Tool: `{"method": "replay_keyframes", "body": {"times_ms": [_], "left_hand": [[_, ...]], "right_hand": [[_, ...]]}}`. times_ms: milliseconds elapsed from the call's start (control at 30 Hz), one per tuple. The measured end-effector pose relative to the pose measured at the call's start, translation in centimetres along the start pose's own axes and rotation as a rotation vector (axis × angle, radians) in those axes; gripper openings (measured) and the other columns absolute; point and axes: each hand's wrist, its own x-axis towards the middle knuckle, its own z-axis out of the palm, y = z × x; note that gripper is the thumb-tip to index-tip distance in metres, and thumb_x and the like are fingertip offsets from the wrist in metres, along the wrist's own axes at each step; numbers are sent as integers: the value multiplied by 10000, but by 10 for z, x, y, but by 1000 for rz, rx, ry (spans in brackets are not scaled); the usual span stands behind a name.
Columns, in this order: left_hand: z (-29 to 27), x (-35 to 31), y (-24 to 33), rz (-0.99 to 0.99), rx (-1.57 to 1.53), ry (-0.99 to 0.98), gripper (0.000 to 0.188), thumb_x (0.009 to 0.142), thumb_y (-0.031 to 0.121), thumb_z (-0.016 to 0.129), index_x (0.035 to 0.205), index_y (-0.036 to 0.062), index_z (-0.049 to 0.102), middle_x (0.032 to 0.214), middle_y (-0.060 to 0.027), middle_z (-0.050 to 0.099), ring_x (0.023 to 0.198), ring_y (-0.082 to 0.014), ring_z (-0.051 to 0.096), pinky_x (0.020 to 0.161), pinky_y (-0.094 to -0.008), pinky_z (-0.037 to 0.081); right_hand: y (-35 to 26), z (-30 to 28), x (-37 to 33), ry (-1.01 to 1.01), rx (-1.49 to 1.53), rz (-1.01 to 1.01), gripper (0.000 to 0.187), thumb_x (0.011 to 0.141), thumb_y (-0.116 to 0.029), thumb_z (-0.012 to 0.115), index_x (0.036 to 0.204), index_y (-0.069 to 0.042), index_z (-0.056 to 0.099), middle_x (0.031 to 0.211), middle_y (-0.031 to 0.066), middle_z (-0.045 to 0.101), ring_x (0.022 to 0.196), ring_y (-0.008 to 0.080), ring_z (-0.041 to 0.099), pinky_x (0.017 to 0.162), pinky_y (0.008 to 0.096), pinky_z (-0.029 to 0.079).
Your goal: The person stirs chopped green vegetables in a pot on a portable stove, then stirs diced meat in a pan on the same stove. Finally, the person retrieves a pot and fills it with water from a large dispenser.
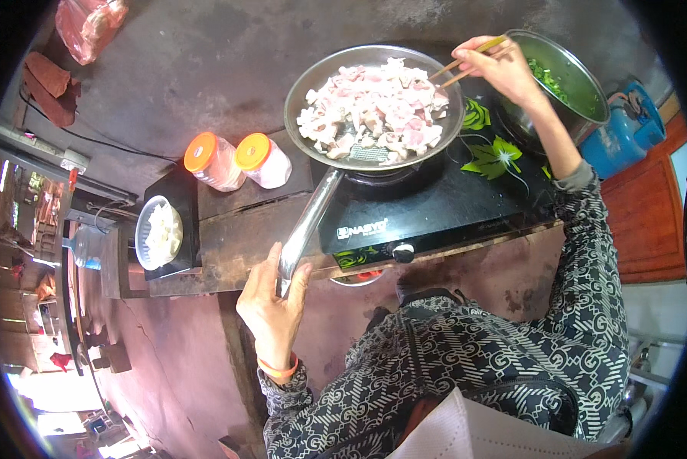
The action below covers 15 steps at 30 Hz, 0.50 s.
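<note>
My left hand (273, 306) grips the long pan handle (307, 222). My right hand (504, 69) pinches chopsticks (466, 65) at the rim of the pan (374, 107), which sits on the black stove (435, 206), full of pale meat pieces (378, 107). I think holding the handle steady and stirring gently keeps meat inside. I cannot see any flame under the pan.

Head camera, looking steeply down

One wide fisheye view from the person's head faces down onto the bench (229, 252) and stove (435, 206), close above both forearms, which enter from the lower edge; straight edges bend near the rim.
</note>
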Motion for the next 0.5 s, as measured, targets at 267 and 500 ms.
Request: {"method": "replay_keyframes", "body": {"times_ms": [267,500], "left_hand": [[17,2,-9,43,-29,146,304,800,133,831,1069,16,754,685,-54,589,571,-117,508,533,-268,411],[14,2,-11,59,-84,105,330,833,118,801,1126,-9,717,777,-91,648,593,-153,595,538,-267,462]], "right_hand": [[31,72,26,-74,358,46,228,948,-179,702,1090,-3,731,991,111,744,876,182,729,789,294,605],[-31,91,-21,-166,333,-37,201,933,-150,712,1053,11,728,954,104,749,832,166,727,697,270,604]]}}
